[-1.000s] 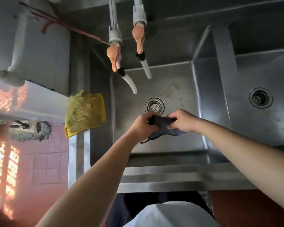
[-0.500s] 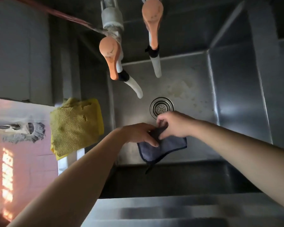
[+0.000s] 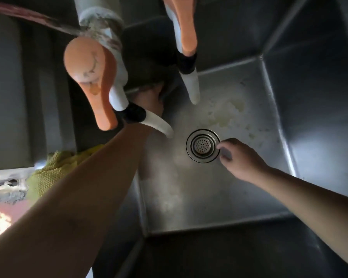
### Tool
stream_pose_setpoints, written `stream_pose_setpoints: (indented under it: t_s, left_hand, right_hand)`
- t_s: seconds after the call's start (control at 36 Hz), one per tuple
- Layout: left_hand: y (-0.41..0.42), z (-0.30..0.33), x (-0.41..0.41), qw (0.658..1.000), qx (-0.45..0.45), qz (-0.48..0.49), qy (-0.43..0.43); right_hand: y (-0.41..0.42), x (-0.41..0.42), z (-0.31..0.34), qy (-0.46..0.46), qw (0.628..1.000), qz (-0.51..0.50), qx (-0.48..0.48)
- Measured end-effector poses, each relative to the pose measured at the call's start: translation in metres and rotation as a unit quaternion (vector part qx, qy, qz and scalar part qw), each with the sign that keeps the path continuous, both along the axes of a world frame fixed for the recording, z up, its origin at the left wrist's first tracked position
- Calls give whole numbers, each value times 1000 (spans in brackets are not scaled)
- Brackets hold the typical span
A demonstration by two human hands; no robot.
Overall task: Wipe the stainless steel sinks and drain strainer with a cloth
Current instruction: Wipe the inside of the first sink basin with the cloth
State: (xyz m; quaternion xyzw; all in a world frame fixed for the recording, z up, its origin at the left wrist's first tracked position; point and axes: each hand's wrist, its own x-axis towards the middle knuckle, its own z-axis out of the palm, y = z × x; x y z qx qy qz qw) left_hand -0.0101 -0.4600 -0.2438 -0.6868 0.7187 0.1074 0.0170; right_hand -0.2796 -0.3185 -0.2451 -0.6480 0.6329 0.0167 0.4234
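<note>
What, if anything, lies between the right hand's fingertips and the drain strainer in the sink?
Nothing: in the head view the right hand curls beside the drain strainer, its fingertips at the ring's right edge.

2 taps with orange lever handles hang overhead: the left tap point(image 3: 92, 83) close to the camera, with a white spout curving down, and the right tap point(image 3: 186, 35) farther back. A yellow mesh cloth point(image 3: 48, 173) lies at the left, beside reddish floor tiles point(image 3: 0, 219).

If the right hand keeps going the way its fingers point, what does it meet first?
Most likely the drain strainer: the right hand points left at its rim, fingertips about at the edge. Whether they already touch is unclear.
</note>
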Motion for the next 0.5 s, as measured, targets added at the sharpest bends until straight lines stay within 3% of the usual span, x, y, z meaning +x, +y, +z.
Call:
stream_pose_setpoints:
  t_s: [0.11, 0.28, 0.5]
  left_hand:
    - [14, -15, -3, 988, 69, -27, -134]
    - [34, -48, -30, 997, 65, 26, -38]
    - [15, -77, -47, 991, 64, 108, 38]
  right_hand:
    - [-2, -1, -13, 45, 997, -41, -38]
    - [9, -6, -34, 184, 983, 24, -2]
    - [14, -11, -56, 209, 978, 5, 7]
